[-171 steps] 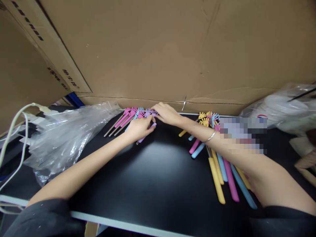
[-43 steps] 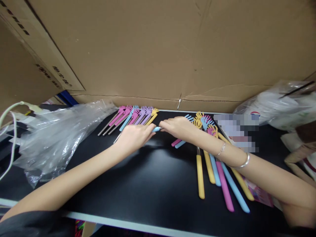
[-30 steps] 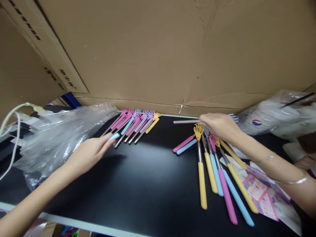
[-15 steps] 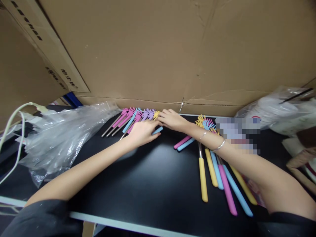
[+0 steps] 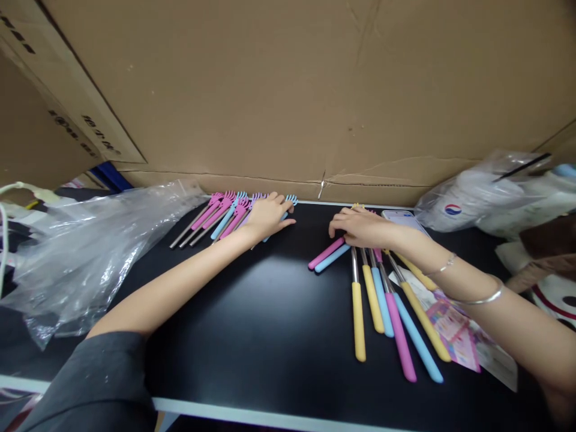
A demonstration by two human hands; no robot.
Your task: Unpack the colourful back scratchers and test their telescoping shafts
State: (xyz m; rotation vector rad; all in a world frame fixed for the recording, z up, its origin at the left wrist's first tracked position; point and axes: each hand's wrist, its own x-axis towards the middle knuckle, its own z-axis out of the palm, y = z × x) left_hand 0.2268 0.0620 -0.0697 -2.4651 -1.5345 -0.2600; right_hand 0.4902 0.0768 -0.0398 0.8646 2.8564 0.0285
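My left hand (image 5: 269, 215) lies over the right end of a row of back scratchers, thumb stretched out and fingers loosely apart. Just beyond its fingertips shows the claw of a blue back scratcher (image 5: 292, 199); the hand covers part of its length. To the left lie pink back scratchers (image 5: 221, 210), with blue and purple ones among them, claws toward the cardboard. My right hand (image 5: 360, 226) hovers or rests over the claw ends of a second, fanned group, fingers bent but apart. From beneath it stick out a yellow handle (image 5: 358, 321) and a pink handle (image 5: 400, 336).
Clear plastic bags (image 5: 103, 252) are heaped on the left of the black table (image 5: 252, 348). Cardboard (image 5: 270, 90) stands along the back. At right are a phone (image 5: 402, 217), a bagged white cup (image 5: 468, 198) and printed cards (image 5: 454, 327).
My right hand has moved right, away from my left hand, to the fanned group. My left hand has shifted slightly back over the row, and the blue claw now shows. The view has shifted slightly.
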